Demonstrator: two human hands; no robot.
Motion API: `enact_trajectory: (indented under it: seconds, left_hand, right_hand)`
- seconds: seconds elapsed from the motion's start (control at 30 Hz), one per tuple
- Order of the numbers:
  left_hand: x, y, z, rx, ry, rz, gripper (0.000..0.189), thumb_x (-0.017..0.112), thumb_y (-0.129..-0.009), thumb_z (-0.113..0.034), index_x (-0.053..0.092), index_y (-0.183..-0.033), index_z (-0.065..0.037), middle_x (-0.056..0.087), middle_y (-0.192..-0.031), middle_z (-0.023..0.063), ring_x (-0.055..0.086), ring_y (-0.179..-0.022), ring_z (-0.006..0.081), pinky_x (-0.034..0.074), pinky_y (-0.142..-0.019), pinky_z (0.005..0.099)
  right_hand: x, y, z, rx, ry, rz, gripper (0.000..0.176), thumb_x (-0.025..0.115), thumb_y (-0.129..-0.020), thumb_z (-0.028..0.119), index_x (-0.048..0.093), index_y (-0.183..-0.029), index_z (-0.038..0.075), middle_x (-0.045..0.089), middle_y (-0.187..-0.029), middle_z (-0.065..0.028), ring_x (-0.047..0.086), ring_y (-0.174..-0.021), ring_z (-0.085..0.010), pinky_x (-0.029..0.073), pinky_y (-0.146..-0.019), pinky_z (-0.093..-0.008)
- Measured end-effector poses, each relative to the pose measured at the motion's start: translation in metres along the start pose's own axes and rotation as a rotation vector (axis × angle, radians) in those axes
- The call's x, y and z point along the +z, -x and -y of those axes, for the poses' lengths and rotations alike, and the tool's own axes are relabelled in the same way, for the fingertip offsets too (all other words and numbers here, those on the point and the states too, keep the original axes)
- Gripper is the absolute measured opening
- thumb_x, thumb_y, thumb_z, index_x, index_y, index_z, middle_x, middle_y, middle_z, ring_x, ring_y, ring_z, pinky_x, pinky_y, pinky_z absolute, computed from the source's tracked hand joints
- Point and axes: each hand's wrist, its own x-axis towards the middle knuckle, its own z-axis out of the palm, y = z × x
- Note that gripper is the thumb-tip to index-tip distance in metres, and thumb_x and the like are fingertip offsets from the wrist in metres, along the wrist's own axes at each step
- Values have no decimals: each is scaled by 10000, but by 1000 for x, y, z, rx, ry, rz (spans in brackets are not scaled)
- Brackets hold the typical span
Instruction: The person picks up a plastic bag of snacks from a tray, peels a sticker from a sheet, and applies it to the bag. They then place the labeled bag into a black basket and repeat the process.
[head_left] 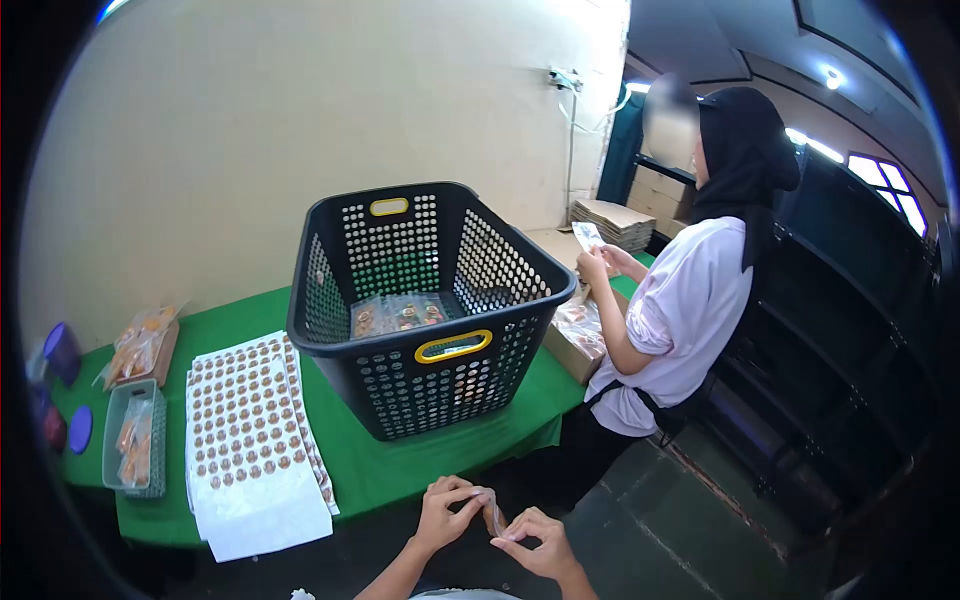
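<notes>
Both my hands pinch a small clear plastic packet with something brownish inside. My left hand grips its upper left edge, and my right hand closes on its lower right side. The packet is held in front of the table edge, above the dark floor. Just beyond stands a large black perforated basket with yellow-rimmed handles. Several flat clear packets lie in its bottom. Left of the basket are sheets of round brown stickers on the green tabletop.
A clear plastic basket with packets and a cardboard tray of packets stand at left, near a purple container. At right a co-worker holds a small packet beside a cardboard box. Flattened cardboard is stacked behind.
</notes>
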Motion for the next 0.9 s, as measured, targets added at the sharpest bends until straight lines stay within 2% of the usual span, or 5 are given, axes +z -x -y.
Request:
enact_trajectory:
  seconds: [0.23, 0.37, 0.53, 0.67, 0.9]
  left_hand:
    - [-5, 48, -50, -213, 145, -219, 350, 523, -796, -156, 497, -1121, -27, 469, -1053, 146, 532, -885, 223, 423, -767, 295]
    - [7, 66, -78, -41, 199, 34, 516, 418, -858, -282, 273, -1266, -1, 293, -1282, 204, 275, -1199, 300, 201, -987, 346]
    - [4, 72, -76, -181, 24, -213, 330, 371, -886, -199, 461, -1081, 52, 485, -1043, 178, 512, -987, 291, 420, -816, 305]
    - [3, 72, -73, -273, 360, -138, 178, 379, -872, -83, 485, -811, 46, 505, -798, 89, 591, -773, 178, 504, -637, 265]
    - [1, 47, -64, -95, 13, -9, 74, 594, -742, -79, 571, -712, -15, 528, -681, 78, 510, -577, 135, 389, -518, 238]
  right_hand:
    - [-11, 11, -33, 69, 15, -326, 165, 610, -686, -23, 462, -633, 27, 533, -872, -138, 529, -806, -175, 426, -673, -270]
    - [3, 19, -20, 100, -534, 135, 232, 508, -828, 193, 540, -734, -17, 415, -1181, -231, 436, -1082, -280, 332, -894, -347]
    - [2, 12, -20, 34, -639, 282, 575, 276, -871, 438, 588, -769, -35, 430, -1157, -234, 429, -1077, -277, 329, -893, -356]
    - [-10, 2, -38, 30, -184, 64, 568, 703, -645, 166, 383, -1092, 26, 394, -1046, -88, 467, -852, -165, 402, -748, -270]
    - [-12, 1, -47, 58, -413, 150, 70, 615, -715, 0, 606, -781, 21, 540, -758, -48, 513, -699, -92, 400, -616, -207]
